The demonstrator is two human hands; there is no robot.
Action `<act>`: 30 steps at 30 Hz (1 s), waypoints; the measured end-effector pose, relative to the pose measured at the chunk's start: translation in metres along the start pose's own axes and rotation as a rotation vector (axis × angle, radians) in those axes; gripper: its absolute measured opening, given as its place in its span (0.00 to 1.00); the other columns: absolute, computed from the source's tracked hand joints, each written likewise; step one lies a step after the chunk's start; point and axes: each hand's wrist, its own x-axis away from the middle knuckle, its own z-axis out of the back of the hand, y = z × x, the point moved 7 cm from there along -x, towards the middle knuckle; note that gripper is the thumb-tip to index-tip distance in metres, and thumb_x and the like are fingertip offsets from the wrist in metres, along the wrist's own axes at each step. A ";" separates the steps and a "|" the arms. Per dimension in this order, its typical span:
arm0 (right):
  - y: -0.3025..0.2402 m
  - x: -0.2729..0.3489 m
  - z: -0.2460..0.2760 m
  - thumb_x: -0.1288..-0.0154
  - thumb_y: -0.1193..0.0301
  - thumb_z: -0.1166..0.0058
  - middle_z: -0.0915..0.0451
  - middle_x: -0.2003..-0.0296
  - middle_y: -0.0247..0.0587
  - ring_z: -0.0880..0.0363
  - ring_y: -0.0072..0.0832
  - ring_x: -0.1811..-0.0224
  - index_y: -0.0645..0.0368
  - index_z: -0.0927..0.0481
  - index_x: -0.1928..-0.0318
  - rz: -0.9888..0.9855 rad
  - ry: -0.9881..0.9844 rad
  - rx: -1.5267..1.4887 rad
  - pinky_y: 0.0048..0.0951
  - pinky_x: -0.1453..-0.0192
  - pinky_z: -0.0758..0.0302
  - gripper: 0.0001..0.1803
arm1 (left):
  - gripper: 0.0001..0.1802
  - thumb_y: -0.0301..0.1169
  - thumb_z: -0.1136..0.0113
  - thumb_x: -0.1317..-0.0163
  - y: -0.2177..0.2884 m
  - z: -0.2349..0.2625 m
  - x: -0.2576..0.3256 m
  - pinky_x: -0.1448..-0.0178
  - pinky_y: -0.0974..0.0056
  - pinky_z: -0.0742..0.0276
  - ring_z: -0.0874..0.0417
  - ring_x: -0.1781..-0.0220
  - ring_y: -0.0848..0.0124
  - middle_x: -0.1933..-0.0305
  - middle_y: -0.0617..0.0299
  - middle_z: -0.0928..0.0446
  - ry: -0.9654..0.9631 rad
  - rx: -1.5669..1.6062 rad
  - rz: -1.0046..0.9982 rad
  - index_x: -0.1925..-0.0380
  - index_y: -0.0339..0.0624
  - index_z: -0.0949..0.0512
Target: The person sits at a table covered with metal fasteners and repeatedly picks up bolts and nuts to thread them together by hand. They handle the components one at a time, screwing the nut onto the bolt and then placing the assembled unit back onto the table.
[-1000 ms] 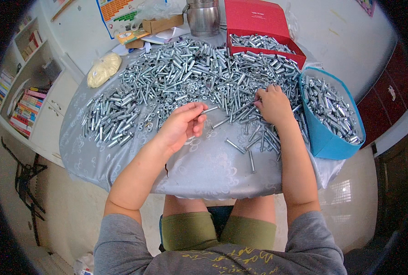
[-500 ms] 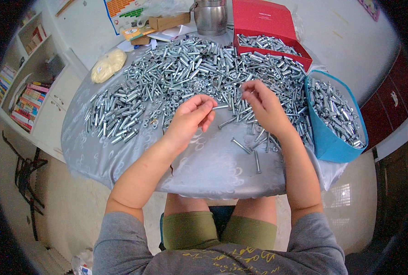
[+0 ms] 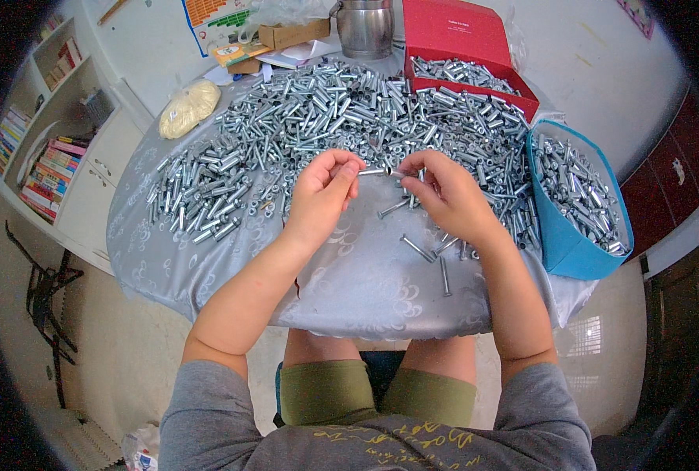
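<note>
My left hand (image 3: 324,192) pinches a silvery metal bolt (image 3: 372,172) between thumb and fingers, its shank pointing right above the near side of the pile. Close to the bolt's free end, my right hand (image 3: 446,195) has its thumb and forefinger drawn together. A small metal piece seems to be at those fingertips, too small to make out. Under and beyond both hands spreads a big heap of loose bolts, sleeves, nuts and washers (image 3: 318,118). Several single bolts (image 3: 445,277) lie on the tablecloth below my right hand.
A blue fabric bin (image 3: 581,247) full of bolts stands at the right. Behind the heap are an open red box (image 3: 459,35) with more hardware, a metal pot (image 3: 365,30) and a cardboard box (image 3: 294,34). A pale yellow bag (image 3: 190,108) lies at the far left.
My right hand has come down and left from above the pile, bringing its fingertips to the bolt's free end. My left hand keeps its hold on the bolt.
</note>
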 end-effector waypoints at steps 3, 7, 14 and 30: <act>-0.001 0.001 0.000 0.47 0.71 0.47 0.25 0.70 0.45 0.26 0.37 0.72 0.60 0.27 0.65 0.006 0.005 0.025 0.31 0.67 0.30 0.09 | 0.07 0.30 0.54 0.39 0.002 0.001 0.000 0.78 0.79 0.44 0.39 0.82 0.83 0.82 0.70 0.35 0.027 -0.051 -0.032 0.68 0.40 0.29; -0.005 0.002 0.001 0.47 0.71 0.47 0.25 0.70 0.45 0.26 0.41 0.70 0.59 0.27 0.65 0.062 0.034 0.094 0.34 0.66 0.30 0.09 | 0.06 0.28 0.53 0.39 0.005 0.002 0.001 0.77 0.78 0.44 0.38 0.80 0.84 0.81 0.71 0.35 0.041 -0.129 -0.086 0.69 0.40 0.28; -0.016 0.005 0.003 0.47 0.71 0.48 0.26 0.71 0.44 0.26 0.43 0.70 0.58 0.28 0.66 0.274 0.109 0.239 0.37 0.69 0.30 0.08 | 0.05 0.25 0.54 0.40 0.009 0.000 0.002 0.75 0.78 0.43 0.38 0.78 0.84 0.81 0.72 0.35 0.006 -0.271 -0.139 0.69 0.39 0.28; 0.004 0.003 -0.005 0.44 0.70 0.52 0.24 0.69 0.46 0.24 0.42 0.68 0.59 0.27 0.64 0.063 0.146 0.202 0.36 0.66 0.29 0.08 | 0.17 0.43 0.62 0.36 -0.028 -0.001 -0.003 0.65 0.73 0.43 0.38 0.74 0.81 0.77 0.73 0.38 -0.166 0.130 0.296 0.73 0.46 0.29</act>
